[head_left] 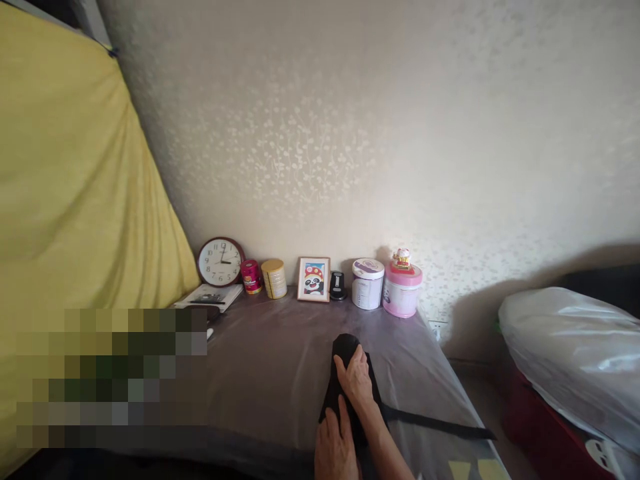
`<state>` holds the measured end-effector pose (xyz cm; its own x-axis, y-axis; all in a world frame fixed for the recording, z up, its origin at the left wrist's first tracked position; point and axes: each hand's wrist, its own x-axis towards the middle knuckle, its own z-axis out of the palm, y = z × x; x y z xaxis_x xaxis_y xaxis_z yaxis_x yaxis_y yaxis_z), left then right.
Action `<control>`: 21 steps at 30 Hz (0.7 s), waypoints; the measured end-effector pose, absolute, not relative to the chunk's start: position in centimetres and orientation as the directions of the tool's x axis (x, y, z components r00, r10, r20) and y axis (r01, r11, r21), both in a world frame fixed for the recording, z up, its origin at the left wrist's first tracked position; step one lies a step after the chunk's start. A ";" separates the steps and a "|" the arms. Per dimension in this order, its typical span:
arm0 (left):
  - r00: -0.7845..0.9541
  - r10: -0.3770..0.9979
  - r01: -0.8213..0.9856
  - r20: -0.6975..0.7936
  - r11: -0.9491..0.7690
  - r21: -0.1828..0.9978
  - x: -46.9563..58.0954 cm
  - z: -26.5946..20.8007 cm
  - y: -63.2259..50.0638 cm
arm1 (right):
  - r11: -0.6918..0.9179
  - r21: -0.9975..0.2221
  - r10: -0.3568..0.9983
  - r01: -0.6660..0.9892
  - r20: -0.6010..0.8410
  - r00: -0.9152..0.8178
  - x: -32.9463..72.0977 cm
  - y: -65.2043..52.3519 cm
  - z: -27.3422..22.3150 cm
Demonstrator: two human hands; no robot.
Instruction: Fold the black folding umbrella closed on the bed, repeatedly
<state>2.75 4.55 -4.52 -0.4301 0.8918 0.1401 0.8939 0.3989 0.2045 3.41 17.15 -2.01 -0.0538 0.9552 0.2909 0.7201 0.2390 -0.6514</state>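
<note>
A folded black cloth (345, 344) with a rounded far end lies lengthwise on the grey-covered surface. Its long black strap (440, 423) trails off to the right, over the edge. My right hand (357, 381) is on the upper part of the cloth, fingers bent around it near its right side and the thumb apart on top. Closer to me, my left hand (335, 443) lies on the lower part with its fingers stretched out flat. Both hands and forearms cover much of the cloth, so its exact kind cannot be made out.
Along the wall stand a clock (221, 262), a red can (251, 277), a yellow can (275, 279), a framed panda picture (313, 279), a white tub (368, 285) and a pink-lidded tub (401, 297). A yellow curtain (75, 180) hangs left; a plastic-covered pile (575, 353) stands right.
</note>
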 end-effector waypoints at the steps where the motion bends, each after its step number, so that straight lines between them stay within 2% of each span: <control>1: -0.441 0.884 0.893 0.157 0.415 0.173 2.9 -4.8 4.8 | 0.203 -0.633 0.967 0.747 0.251 -0.051 3.2 17.0 -1.5; 6: -0.442 0.851 0.897 0.283 0.422 0.131 2.7 -4.7 4.7 | 0.093 -0.522 0.994 0.848 0.099 -0.048 2.6 16.0 1.0; 9: -0.428 0.878 0.899 0.214 0.389 0.203 2.2 -3.4 4.0 | 0.097 -0.495 0.995 0.863 0.082 -0.065 2.4 15.6 1.8; 12: -0.391 0.919 0.868 0.049 0.351 0.351 1.5 -2.0 3.3 | 0.097 -0.477 0.995 0.874 0.068 -0.073 2.3 15.4 2.1; 16: -0.284 0.958 0.773 -0.041 0.254 0.582 -0.1 -1.5 1.9 | 0.101 -0.459 0.995 0.883 0.068 -0.078 2.3 15.4 2.1; 20: -0.336 0.942 0.498 -0.001 0.178 0.849 -2.0 -1.9 0.0 | 0.096 -0.499 0.995 0.861 0.074 -0.068 2.3 15.4 2.0; 21: -0.351 0.935 0.409 -0.044 0.196 0.891 -2.4 -1.9 -0.5 | 0.094 -0.513 0.995 0.853 0.074 -0.065 2.3 15.4 2.0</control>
<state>-2.38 -0.48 -1.88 -0.3514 0.9352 -0.0442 0.4092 0.1959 0.8912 2.32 15.42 1.99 -0.0650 0.9951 0.0745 0.8533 0.0942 -0.5129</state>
